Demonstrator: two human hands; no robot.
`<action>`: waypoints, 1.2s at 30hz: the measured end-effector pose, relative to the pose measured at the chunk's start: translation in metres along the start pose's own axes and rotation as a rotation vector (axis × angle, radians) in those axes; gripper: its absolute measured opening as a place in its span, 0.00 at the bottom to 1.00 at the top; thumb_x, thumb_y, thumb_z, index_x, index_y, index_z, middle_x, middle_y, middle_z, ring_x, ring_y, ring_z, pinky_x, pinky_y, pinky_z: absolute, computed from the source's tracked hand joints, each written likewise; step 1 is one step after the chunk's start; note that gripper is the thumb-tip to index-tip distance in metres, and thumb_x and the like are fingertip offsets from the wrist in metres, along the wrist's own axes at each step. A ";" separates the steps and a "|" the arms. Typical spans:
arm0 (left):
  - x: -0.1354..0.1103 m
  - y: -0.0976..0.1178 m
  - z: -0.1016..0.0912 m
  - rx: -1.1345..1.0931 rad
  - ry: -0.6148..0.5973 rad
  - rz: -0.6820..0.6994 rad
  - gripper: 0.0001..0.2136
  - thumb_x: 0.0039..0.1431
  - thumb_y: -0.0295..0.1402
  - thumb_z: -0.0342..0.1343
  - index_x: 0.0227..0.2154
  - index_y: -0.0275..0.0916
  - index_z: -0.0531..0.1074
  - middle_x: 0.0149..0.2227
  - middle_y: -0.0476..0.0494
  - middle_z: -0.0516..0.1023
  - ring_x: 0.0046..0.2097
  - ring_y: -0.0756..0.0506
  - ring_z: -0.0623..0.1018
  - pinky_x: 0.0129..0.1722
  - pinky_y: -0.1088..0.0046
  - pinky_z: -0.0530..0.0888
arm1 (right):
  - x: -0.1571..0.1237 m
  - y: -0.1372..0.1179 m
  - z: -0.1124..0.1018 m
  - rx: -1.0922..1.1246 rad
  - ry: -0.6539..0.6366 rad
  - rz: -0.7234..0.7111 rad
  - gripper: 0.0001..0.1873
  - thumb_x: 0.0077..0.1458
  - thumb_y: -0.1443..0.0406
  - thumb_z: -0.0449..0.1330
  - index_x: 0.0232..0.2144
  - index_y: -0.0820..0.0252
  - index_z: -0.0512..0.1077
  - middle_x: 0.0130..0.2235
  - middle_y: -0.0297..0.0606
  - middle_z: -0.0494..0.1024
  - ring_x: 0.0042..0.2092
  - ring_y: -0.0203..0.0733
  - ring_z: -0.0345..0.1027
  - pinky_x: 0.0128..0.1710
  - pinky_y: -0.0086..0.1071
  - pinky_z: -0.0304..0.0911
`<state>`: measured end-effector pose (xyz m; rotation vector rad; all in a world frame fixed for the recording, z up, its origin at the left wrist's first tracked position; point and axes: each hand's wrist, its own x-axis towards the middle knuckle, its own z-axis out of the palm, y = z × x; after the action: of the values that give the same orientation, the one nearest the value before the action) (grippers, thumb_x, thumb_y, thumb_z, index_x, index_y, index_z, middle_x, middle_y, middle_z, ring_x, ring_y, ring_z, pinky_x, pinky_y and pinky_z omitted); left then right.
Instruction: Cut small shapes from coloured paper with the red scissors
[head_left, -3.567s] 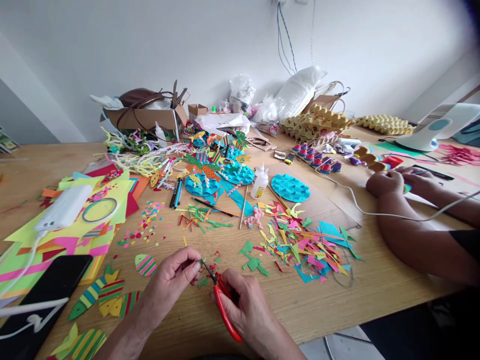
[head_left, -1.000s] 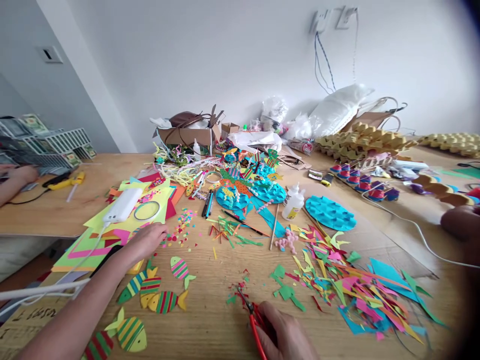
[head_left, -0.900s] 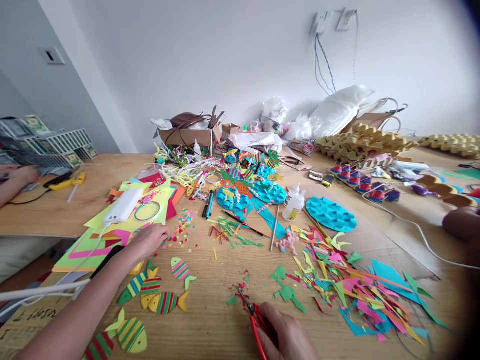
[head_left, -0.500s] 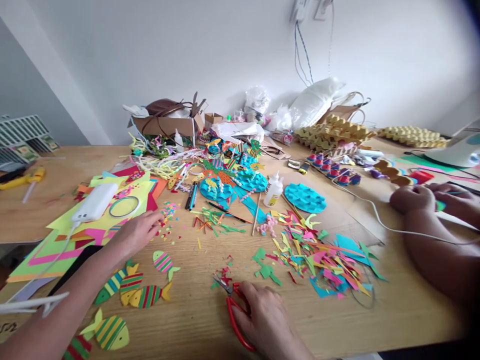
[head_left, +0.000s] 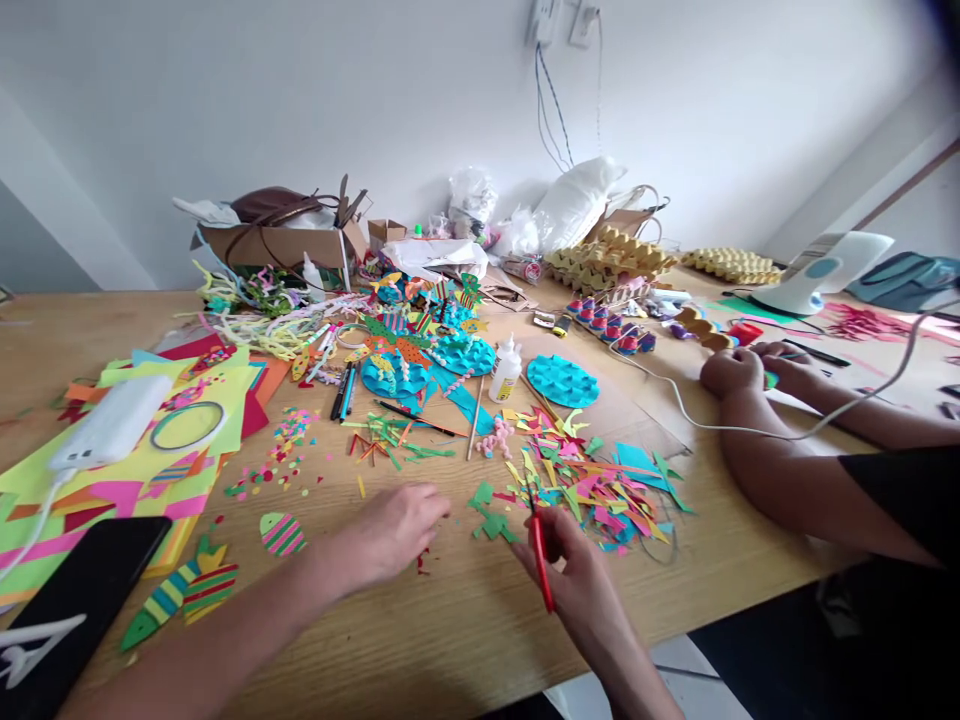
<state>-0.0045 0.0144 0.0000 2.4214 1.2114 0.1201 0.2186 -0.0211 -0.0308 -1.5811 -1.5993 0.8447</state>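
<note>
My right hand [head_left: 577, 580] is closed round red-handled scissors [head_left: 541, 556], whose blades point up at the edge of a pile of coloured paper scraps [head_left: 600, 485]. My left hand [head_left: 397, 530] hovers low over the wooden table [head_left: 465, 640] with loosely stretched, slightly blurred fingers. They point toward a few green paper cut-outs [head_left: 491, 518], and nothing shows in them. A small red scrap [head_left: 424, 560] lies just under that hand.
Striped paper fish [head_left: 283, 533] and a black phone [head_left: 82, 590] lie at the left, beside coloured sheets with a white power bank [head_left: 112, 425]. A glue bottle [head_left: 506, 370], teal discs [head_left: 562, 380] and pens sit mid-table. Another person's hands [head_left: 739, 372] work at the right, near a white cable [head_left: 750, 432].
My left hand has come from the confetti at the left to the middle of the table. My right hand has carried the scissors up toward the scrap pile. The view has swung right.
</note>
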 end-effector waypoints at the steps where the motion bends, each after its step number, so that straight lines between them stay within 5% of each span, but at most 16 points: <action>1: 0.008 0.005 0.005 -0.010 -0.011 0.022 0.12 0.54 0.22 0.49 0.37 0.41 0.72 0.38 0.44 0.76 0.41 0.44 0.75 0.40 0.72 0.70 | 0.001 0.003 -0.004 0.023 0.046 0.011 0.10 0.45 0.59 0.59 0.27 0.59 0.65 0.23 0.31 0.68 0.24 0.36 0.60 0.24 0.28 0.57; 8: 0.048 0.029 0.025 -0.033 -0.044 0.094 0.16 0.53 0.28 0.54 0.47 0.40 0.68 0.42 0.39 0.75 0.43 0.40 0.75 0.41 0.66 0.71 | -0.003 0.007 -0.008 0.046 0.093 0.021 0.11 0.47 0.58 0.59 0.27 0.58 0.64 0.24 0.32 0.68 0.25 0.37 0.60 0.24 0.29 0.59; 16: 0.056 0.037 0.032 -0.015 -0.017 0.071 0.11 0.53 0.24 0.50 0.38 0.38 0.71 0.40 0.38 0.75 0.42 0.39 0.74 0.41 0.64 0.70 | -0.005 0.007 -0.006 0.034 0.089 0.017 0.08 0.46 0.61 0.58 0.27 0.59 0.64 0.22 0.31 0.68 0.24 0.36 0.60 0.24 0.29 0.59; 29: 0.031 0.016 -0.009 -0.231 0.246 -0.055 0.07 0.52 0.22 0.47 0.27 0.39 0.68 0.26 0.52 0.73 0.28 0.49 0.73 0.28 0.78 0.67 | 0.002 0.001 -0.006 0.314 0.014 0.104 0.14 0.45 0.55 0.60 0.24 0.58 0.63 0.24 0.33 0.68 0.26 0.38 0.61 0.25 0.30 0.58; 36: 0.007 0.026 0.002 -0.215 0.353 -0.027 0.10 0.49 0.18 0.48 0.29 0.40 0.69 0.29 0.48 0.75 0.33 0.47 0.74 0.33 0.75 0.69 | 0.006 -0.033 0.012 0.582 -0.161 0.105 0.17 0.43 0.54 0.63 0.27 0.60 0.65 0.28 0.33 0.69 0.28 0.36 0.61 0.26 0.27 0.57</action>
<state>0.0196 0.0056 0.0077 2.2545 1.3002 0.6587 0.1913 -0.0162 -0.0086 -1.2035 -1.2213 1.3762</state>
